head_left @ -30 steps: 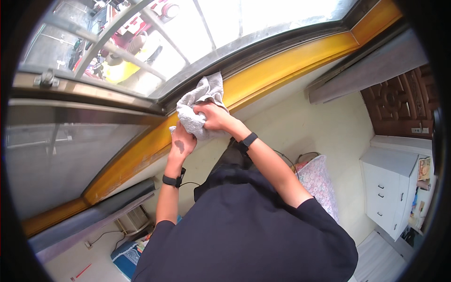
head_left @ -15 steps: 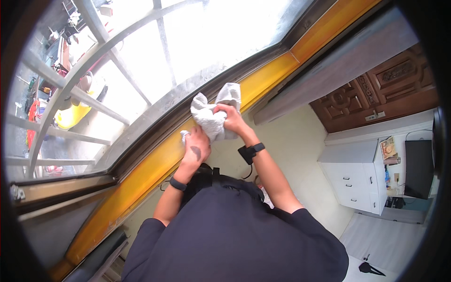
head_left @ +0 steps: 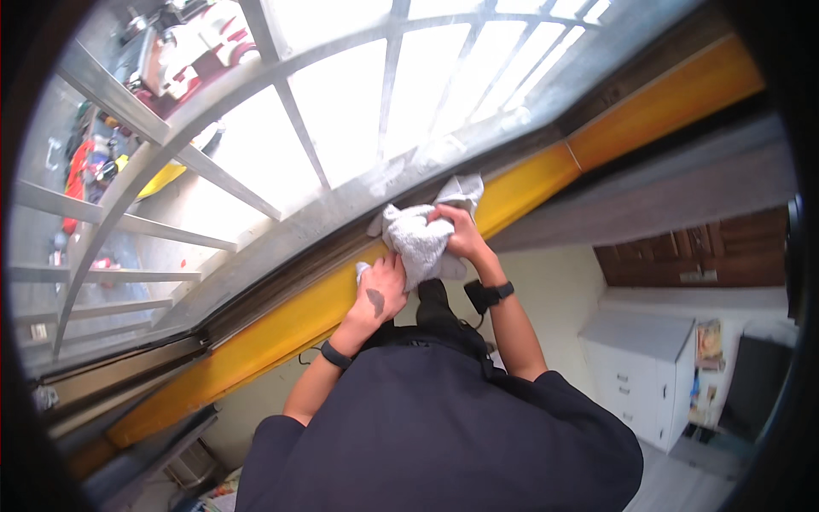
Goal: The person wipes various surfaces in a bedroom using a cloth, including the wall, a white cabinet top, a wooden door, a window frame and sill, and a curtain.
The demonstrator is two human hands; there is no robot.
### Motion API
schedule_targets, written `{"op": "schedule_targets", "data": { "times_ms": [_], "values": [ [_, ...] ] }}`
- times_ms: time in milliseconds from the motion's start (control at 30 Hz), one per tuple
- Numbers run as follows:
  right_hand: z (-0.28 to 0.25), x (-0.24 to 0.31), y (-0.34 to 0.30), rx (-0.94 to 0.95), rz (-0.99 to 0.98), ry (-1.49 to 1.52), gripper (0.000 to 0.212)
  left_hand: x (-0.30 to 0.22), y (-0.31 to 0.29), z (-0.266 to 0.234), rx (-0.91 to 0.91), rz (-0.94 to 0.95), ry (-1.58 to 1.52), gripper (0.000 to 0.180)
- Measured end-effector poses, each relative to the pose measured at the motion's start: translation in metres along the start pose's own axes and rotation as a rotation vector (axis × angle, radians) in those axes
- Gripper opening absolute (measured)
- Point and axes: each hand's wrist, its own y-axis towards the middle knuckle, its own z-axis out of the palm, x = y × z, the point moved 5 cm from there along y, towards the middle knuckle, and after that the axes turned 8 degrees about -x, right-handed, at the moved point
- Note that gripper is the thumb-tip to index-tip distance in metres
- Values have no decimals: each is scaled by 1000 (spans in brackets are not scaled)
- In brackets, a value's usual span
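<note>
A bunched white towel (head_left: 416,237) lies over the inner edge of a yellow window sill (head_left: 286,314). My right hand (head_left: 462,235) is closed on its upper right part, and a loose fold sticks out beyond the fingers. Lower down, my left hand (head_left: 384,286) grips the towel's left side against the sill. A small white bit shows past its knuckles, while most of its fingertips are hidden. Each wrist wears a black band.
Beyond the sill stands a window with a curved metal grille (head_left: 294,64). Several colourful items lie outside at the far left. At the right are a white drawer cabinet (head_left: 636,363), a dark screen (head_left: 755,384) and a carved brown wooden door (head_left: 699,256). A grey curtain (head_left: 665,188) hangs beside the sill.
The view has shifted, so more of the window grille shows. Both hands still hold the towel at the sill, and it looks more bunched between them.
</note>
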Motion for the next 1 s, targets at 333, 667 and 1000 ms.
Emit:
{"op": "schedule_targets", "data": {
  "times_ms": [333,667,1000],
  "values": [
    [-45,-24,22,482,-29,24,37,-24,53,18,278,-246,9,38],
    [-56,-93,22,496,33,103,33,-24,77,104,116,-220,-66,34],
    [-126,-88,3,100,90,325,33,-75,115,35,-103,-61,-33,49]
  ]
}}
